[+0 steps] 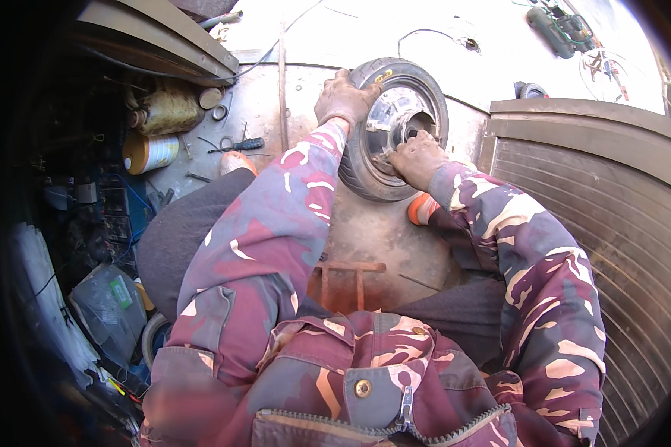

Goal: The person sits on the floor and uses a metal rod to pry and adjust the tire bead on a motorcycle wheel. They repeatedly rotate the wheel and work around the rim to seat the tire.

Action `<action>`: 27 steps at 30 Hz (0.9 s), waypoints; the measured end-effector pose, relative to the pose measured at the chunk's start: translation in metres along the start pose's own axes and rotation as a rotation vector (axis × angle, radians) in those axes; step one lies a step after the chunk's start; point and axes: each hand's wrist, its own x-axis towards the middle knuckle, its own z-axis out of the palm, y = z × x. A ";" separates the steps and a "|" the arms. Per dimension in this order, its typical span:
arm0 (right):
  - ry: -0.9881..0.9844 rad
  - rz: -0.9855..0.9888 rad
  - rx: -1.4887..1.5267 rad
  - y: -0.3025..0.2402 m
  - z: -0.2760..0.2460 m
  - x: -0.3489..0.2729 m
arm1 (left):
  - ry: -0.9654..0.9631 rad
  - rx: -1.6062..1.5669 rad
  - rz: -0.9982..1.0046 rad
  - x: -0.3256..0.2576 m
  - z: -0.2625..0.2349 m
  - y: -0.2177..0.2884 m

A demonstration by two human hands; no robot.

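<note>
A small wheel with a black tyre and a silver hub stands on the floor in front of me, leaning slightly. My left hand is wrapped over the upper left of the tyre, its thumb toward the rim. Low on the hub's right side, near the dark axle opening, my right hand is closed with its fingers curled. Whatever those fingers grip is hidden by the hand itself. Both forearms wear camouflage sleeves.
A ribbed brown metal shutter borders my right. To the left lie a screwdriver, an orange-and-white can, a dirty yellowish container and cluttered shelving. Orange-tipped shoes flank the wheel. A rusty metal frame is near my lap.
</note>
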 end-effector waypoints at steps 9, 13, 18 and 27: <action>0.030 0.009 -0.014 0.008 -0.005 0.000 | -0.013 0.010 0.000 0.000 -0.003 0.002; 0.018 0.032 -0.022 0.009 -0.005 0.002 | -0.011 0.015 -0.018 0.002 -0.002 0.005; -0.002 0.019 -0.014 0.014 -0.003 0.004 | -0.004 0.026 0.009 0.005 -0.002 0.005; 0.187 0.001 0.082 0.033 0.022 0.001 | -0.047 0.002 -0.048 0.013 -0.008 0.015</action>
